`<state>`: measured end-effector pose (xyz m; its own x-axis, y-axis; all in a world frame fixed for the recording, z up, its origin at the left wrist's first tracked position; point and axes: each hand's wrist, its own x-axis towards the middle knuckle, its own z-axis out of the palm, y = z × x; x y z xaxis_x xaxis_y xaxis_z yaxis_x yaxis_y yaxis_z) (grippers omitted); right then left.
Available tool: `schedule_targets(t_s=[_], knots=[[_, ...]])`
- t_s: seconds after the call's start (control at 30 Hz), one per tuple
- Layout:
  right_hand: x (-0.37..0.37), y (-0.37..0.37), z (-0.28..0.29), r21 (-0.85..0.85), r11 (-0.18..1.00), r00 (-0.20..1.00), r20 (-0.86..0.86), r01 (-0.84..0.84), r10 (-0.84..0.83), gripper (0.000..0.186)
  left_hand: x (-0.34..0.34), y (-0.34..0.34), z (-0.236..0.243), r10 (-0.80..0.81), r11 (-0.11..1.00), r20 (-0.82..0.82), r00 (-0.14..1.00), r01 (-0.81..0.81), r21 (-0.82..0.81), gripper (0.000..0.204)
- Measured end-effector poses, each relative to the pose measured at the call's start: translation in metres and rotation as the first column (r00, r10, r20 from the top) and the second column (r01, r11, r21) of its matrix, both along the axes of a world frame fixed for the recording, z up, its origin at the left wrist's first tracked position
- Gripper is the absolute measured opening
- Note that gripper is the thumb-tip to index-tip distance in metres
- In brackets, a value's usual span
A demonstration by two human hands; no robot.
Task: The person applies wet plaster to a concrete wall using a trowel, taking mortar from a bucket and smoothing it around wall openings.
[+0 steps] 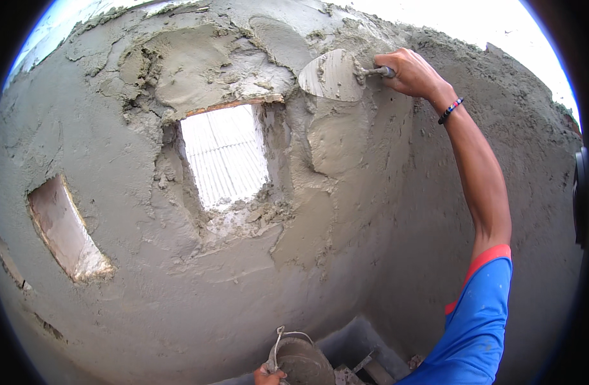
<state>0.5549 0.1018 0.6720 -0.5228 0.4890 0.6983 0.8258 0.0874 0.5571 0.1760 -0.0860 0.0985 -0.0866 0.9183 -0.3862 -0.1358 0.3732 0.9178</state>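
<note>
High on the wall, my right hand is closed round the handle of a trowel. The trowel's broad, mortar-smeared blade lies against wet grey plaster, up and to the right of a square window opening. At the lower edge, my left hand grips the side of a bucket near its raised wire handle. Grey mortar coats the inside of the bucket. Only part of the left hand shows.
Rough, thick plaster surrounds the window opening, with a wooden strip along its top. A narrow recess sits in the wall at left. Another plastered wall meets this one at right. Below lie a ledge and boards.
</note>
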Motion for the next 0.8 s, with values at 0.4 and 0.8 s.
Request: schedule_targets(t_s=[0.4,0.8], knots=[[0.041,-0.011,-0.009,0.227,0.968,0.865,-0.501,0.104,0.024,0.030,0.002,0.000,-0.002,-0.008,0.995,0.009,1.000,0.009,-0.097,0.017],[-0.025,-0.153,-0.084,-0.430,0.900,0.843,-0.509,-0.073,-0.175,0.022,-0.018,-0.002,0.005,-0.103,0.989,-0.122,0.987,0.089,-0.118,0.030]])
